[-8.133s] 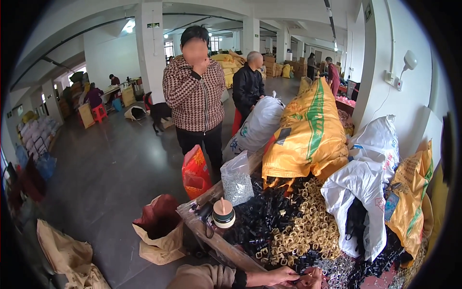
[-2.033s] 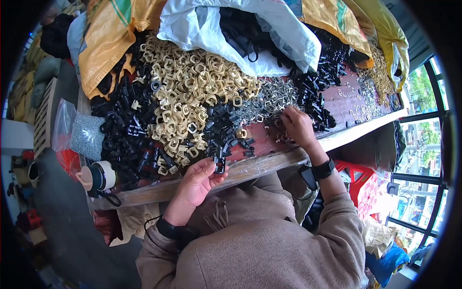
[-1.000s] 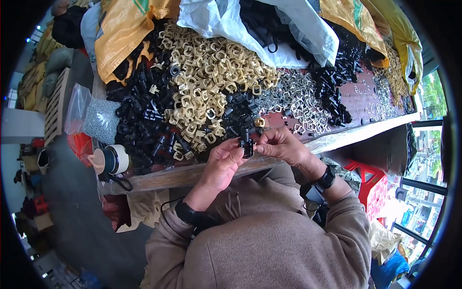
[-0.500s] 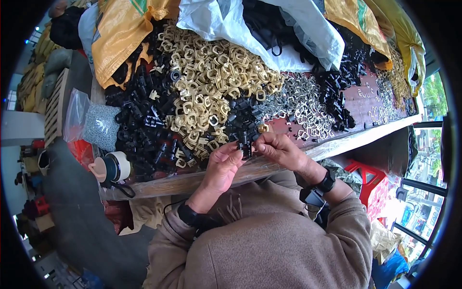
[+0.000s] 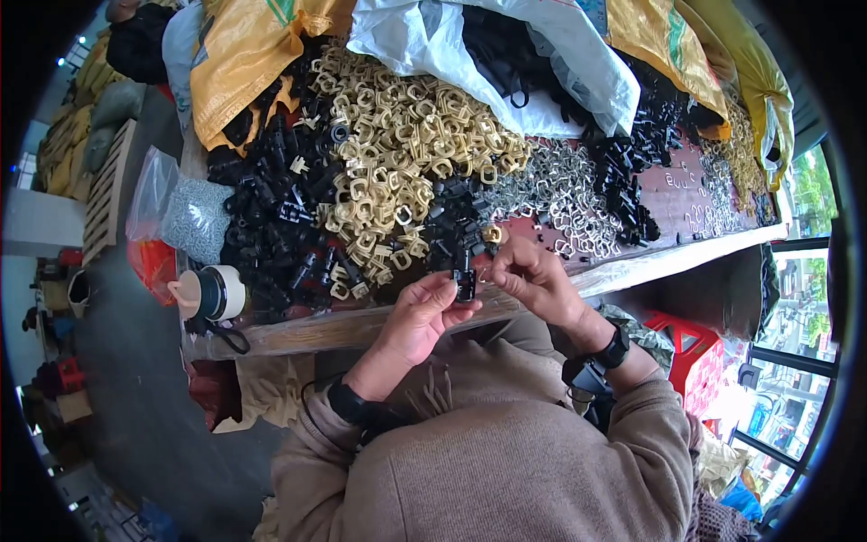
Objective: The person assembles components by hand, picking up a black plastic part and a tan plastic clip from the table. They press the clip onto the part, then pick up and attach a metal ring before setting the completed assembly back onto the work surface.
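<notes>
Near the front edge of the table, my left hand (image 5: pixel 423 314) grips a small black plastic part (image 5: pixel 465 285) with an open frame at its end, held between thumb and fingers. Just to its right my right hand (image 5: pixel 540 282) is closed in a pinch; a thin, shiny bit shows by the fingertips, too small to name. Beyond my hands lie loose black parts (image 5: pixel 452 203) and a heap of beige ring-like pieces (image 5: pixel 388 135). A brass-coloured round piece (image 5: pixel 492 235) rests close to my right fingers.
Silvery metal clips (image 5: pixel 578 203) spread to the right, beside small black pieces (image 5: pixel 634 212). At the left are a plastic bag of small grey pieces (image 5: pixel 197 219) and a lidded cup (image 5: pixel 217 294). Sacks (image 5: pixel 248 68) line the back. A red stool (image 5: pixel 691 348) stands right of the table.
My right hand has drawn a little right and away from the black part. The part's open frame now faces up more plainly in my left hand. The whole view has shifted slightly.
</notes>
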